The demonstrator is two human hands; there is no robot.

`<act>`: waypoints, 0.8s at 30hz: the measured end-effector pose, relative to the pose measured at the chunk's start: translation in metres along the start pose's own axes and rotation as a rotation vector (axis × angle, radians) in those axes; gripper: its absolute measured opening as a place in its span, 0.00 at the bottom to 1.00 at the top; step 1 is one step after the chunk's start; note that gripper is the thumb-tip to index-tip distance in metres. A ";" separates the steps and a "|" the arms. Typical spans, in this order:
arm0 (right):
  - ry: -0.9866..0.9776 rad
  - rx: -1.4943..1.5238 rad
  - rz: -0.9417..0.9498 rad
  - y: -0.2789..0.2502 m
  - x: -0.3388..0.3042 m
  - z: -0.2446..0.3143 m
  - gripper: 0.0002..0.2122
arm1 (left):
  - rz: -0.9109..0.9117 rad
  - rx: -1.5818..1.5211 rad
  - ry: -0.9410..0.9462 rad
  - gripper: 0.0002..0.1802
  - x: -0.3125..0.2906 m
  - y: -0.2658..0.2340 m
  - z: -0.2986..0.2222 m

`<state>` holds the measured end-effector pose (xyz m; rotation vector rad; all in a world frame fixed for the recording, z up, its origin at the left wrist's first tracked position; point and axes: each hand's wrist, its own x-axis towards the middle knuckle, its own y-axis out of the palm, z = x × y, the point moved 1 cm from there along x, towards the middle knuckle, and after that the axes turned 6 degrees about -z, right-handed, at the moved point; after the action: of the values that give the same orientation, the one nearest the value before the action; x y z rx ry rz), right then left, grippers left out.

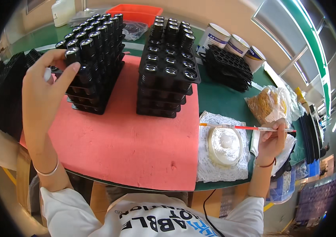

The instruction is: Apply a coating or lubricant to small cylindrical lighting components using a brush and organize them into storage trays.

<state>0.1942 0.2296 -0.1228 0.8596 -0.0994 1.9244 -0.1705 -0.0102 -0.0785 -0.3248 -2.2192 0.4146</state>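
Note:
My left hand [41,89] has its thumb and forefinger closed round a black cylinder with a shiny silver top [72,56], at the near left corner of the left stack of black trays [91,93]. Rows of similar cylinders stand upright in that stack. Between the fingers and thumb of my right hand [272,140] is a thin paintbrush [245,127] with a red handle, its orange tip pointing left. The brush lies level above a round whitish dish [215,148] on a crumpled printed sheet [209,173]. A second stack of black trays [158,89] also carries silver-topped cylinders.
A pink mat [124,154] covers much of the green table [225,102]. Behind stand an orange bin [136,14], a white jug [63,14] and several tins [215,35]. Empty black trays [227,67] and a bag of tan strands [268,102] are on the right; more black trays [4,94] lie far left.

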 end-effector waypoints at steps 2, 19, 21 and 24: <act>0.002 -0.002 -0.015 0.001 -0.001 0.001 0.11 | -0.006 0.044 -0.016 0.12 0.001 0.003 -0.001; -0.022 -0.016 -0.017 0.004 -0.002 0.010 0.12 | -0.284 0.436 0.152 0.16 -0.012 0.006 -0.053; -0.020 0.002 -0.017 0.000 -0.001 0.010 0.12 | -0.183 0.334 0.250 0.15 -0.018 0.017 -0.076; -0.049 0.000 -0.043 -0.010 -0.001 0.010 0.11 | -0.082 0.349 0.479 0.14 -0.008 0.049 -0.097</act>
<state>0.2072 0.2296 -0.1191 0.9022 -0.1100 1.8631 -0.0855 0.0495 -0.0455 -0.1265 -1.6524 0.5993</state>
